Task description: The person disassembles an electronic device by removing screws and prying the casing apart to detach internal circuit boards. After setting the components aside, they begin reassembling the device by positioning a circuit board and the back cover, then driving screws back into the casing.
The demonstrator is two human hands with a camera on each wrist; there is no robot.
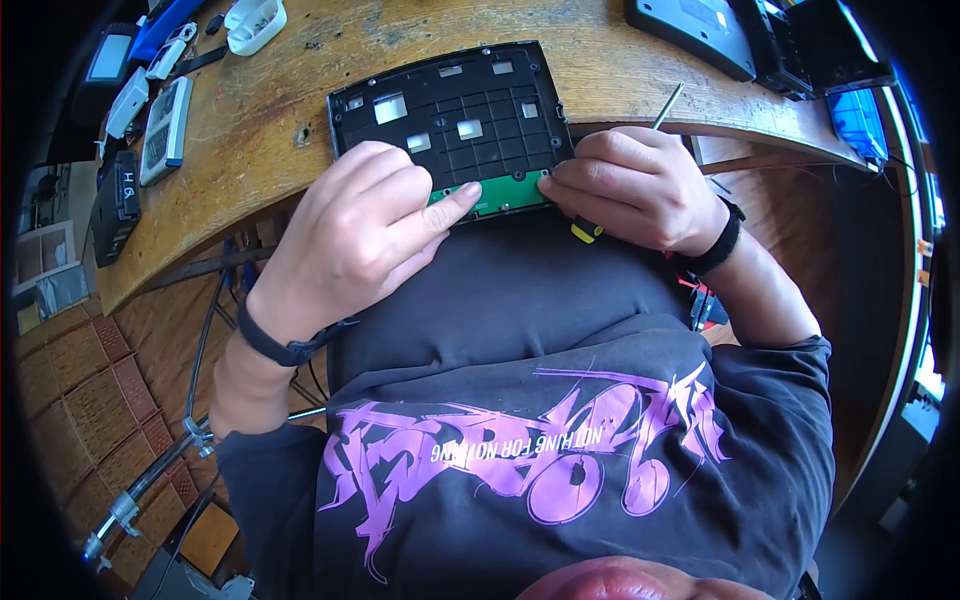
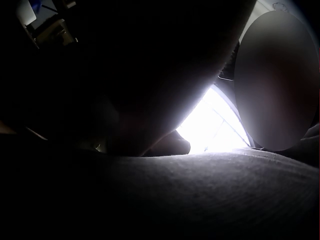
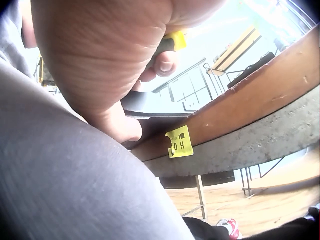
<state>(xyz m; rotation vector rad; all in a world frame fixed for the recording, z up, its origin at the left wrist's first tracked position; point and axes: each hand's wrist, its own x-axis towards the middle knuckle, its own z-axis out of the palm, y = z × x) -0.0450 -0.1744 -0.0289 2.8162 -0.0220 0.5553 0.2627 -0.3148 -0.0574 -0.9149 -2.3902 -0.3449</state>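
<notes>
A black plastic panel (image 1: 480, 110) with square cut-outs and ribs lies at the table's front edge, against the person's body. Along its near side runs a green circuit board (image 1: 510, 195). The left hand (image 1: 365, 220) lays its index finger on the board's left part, its thumb lower at the near edge and the other fingers curled. At the board's right corner, the right hand (image 1: 640, 190) has its thumb and index fingertips together, while it grips a screwdriver (image 1: 671, 104) with a yellow-and-black handle, blade pointing away. The left wrist view is mostly dark.
A wooden table (image 1: 260, 100) curves around the front. A multimeter-like device (image 1: 165, 130), a black box (image 1: 118, 208) and a white container (image 1: 255, 25) stand at the left. A grey device (image 1: 695, 30) and a blue box (image 1: 858, 125) are at the right.
</notes>
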